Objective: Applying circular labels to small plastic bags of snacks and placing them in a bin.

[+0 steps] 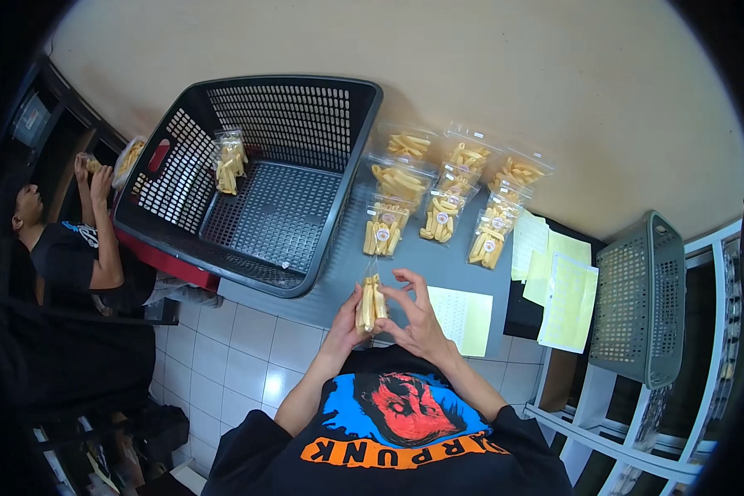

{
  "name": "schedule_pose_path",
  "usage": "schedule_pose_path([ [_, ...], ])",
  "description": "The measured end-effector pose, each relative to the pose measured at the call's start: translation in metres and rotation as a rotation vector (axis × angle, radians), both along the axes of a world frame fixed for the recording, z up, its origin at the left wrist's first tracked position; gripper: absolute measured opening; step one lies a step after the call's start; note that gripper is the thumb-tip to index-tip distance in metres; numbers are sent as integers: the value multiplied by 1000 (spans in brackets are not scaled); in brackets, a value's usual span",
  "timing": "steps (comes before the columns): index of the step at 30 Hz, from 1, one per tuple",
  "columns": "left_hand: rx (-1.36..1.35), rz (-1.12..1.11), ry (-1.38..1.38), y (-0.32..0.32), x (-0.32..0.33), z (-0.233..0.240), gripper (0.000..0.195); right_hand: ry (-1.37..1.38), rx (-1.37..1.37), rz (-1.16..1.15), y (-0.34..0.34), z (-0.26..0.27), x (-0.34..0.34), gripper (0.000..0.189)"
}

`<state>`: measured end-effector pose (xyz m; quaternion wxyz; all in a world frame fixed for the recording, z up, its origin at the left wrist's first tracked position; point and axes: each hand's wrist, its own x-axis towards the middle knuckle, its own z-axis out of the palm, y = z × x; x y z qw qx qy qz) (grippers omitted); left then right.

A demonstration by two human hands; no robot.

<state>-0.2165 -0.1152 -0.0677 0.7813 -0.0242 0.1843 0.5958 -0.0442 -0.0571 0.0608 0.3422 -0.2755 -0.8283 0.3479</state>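
Upright in front of my chest is a clear plastic bag of pale yellow stick snacks. My left hand grips it from the left side. On the right side, my right hand has its thumb and index fingertip against the bag, the other fingers raised and spread. Just beyond, filled zip bags stand in rows on the grey table; the nearest one bears a round sticker. Beside my right hand lies a yellowish sticker sheet with some labels on it.
A large black plastic basket at left holds filled bags by its far-left corner. More sheets lie at right, near a grey-green basket on a white rack. A co-worker handles a small item at far left, beside a snack-filled bag.
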Motion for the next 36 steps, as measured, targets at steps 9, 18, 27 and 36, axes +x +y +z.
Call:
schedule_pose_path([
  [9,-69,70,-163,13,-3,5,64,71,-157,-329,50,-55,-23,32],
  [18,-178,92,-68,50,-38,-17,64,-90,-427,-742,107,-121,-58,50],
  [27,-40,81,-5,41,-41,-19,50,278,-621,-461,57,-72,-2,24],
  [36,57,72,105,42,-6,-8,75,64,-263,-349,33,-46,-19,25],
])
